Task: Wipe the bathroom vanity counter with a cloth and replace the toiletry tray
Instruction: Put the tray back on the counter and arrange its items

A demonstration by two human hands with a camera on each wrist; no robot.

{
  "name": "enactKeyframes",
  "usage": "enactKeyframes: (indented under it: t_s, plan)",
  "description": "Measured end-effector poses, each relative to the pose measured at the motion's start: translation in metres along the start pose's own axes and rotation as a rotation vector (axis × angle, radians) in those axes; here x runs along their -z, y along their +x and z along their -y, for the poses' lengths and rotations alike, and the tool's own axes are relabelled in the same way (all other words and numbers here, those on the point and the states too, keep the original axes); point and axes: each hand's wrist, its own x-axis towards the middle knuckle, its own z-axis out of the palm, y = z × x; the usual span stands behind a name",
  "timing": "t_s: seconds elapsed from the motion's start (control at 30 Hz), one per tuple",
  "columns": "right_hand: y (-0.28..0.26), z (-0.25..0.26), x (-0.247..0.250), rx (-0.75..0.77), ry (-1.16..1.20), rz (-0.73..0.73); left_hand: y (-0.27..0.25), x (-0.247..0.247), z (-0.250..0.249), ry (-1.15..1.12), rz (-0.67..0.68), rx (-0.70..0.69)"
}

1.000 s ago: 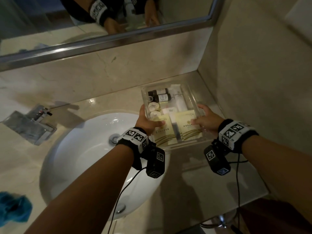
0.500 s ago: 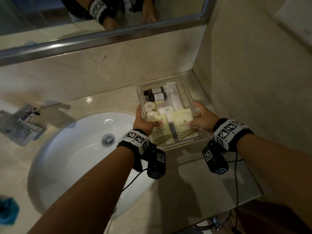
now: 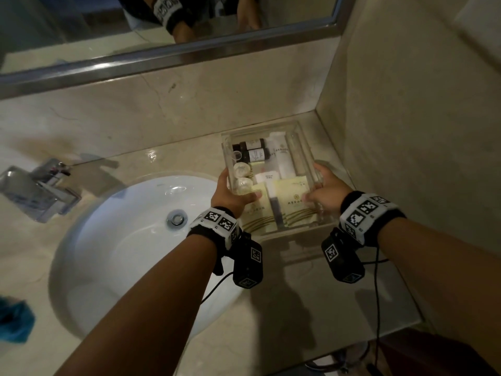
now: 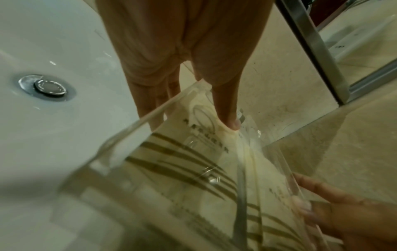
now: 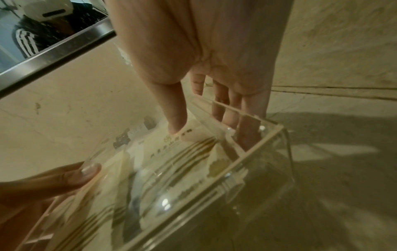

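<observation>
A clear acrylic toiletry tray holds small dark bottles, white tubes and cream sachets. It is over the beige counter near the back right corner, apparently just above it, with its shadow underneath. My left hand grips its left wall, thumb inside on a sachet. My right hand grips the right wall, thumb inside and fingers outside. The blue cloth lies at the counter's far left.
A white round basin with a chrome drain sits left of the tray. A chrome faucet stands at the back left. The mirror frame runs above the backsplash, and a stone wall closes the right side.
Both hands keep the same hold on the tray, which has edged slightly toward the back right corner. The head view has swayed a little.
</observation>
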Motion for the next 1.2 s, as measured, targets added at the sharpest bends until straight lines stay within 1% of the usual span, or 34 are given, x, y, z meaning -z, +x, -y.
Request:
enactKeyframes:
  t_s: [0.07,0.2,0.3,0.4,0.5,0.63,0.87,0.97,1.03,1.1,1.17,1.2]
  plan:
    - [0.0,0.001,-0.001,-0.024,0.001,-0.009,-0.004,-0.001,0.002,0.033,-0.004,0.005]
    - [0.008,0.005,-0.001,-0.072,-0.077,-0.06,-0.02,0.001,0.01,0.132,0.016,-0.048]
    - [0.009,0.007,-0.001,-0.102,-0.138,-0.086,-0.034,0.007,0.016,0.144,0.041,-0.052]
    - [0.004,0.006,-0.002,-0.115,-0.195,-0.093,-0.04,0.008,0.019,0.152,0.034,-0.06]
    - [-0.001,0.003,-0.004,-0.102,-0.211,-0.105,-0.039,0.006,0.017,0.103,0.017,-0.036]
    - [-0.01,-0.002,-0.005,-0.086,-0.213,-0.132,-0.036,0.009,0.018,0.059,0.043,-0.019]
    - [-0.025,-0.012,-0.005,-0.127,-0.279,-0.143,-0.032,0.009,-0.001,0.154,0.1,-0.06]
    - [-0.028,-0.018,-0.005,-0.132,-0.268,-0.12,-0.028,0.008,-0.007,0.197,0.117,-0.075]
    - [-0.032,-0.02,-0.004,-0.103,-0.319,-0.116,-0.031,0.008,-0.007,0.251,0.111,-0.094]
    - [-0.037,-0.018,0.0,-0.03,-0.434,-0.131,-0.036,0.009,-0.003,0.326,0.09,-0.114]
    - [-0.042,-0.012,0.005,0.095,-0.59,-0.158,-0.042,0.009,0.004,0.367,0.101,-0.099]
    - [-0.044,-0.008,0.008,0.189,-0.692,-0.159,-0.044,0.009,0.007,0.386,0.116,-0.083]
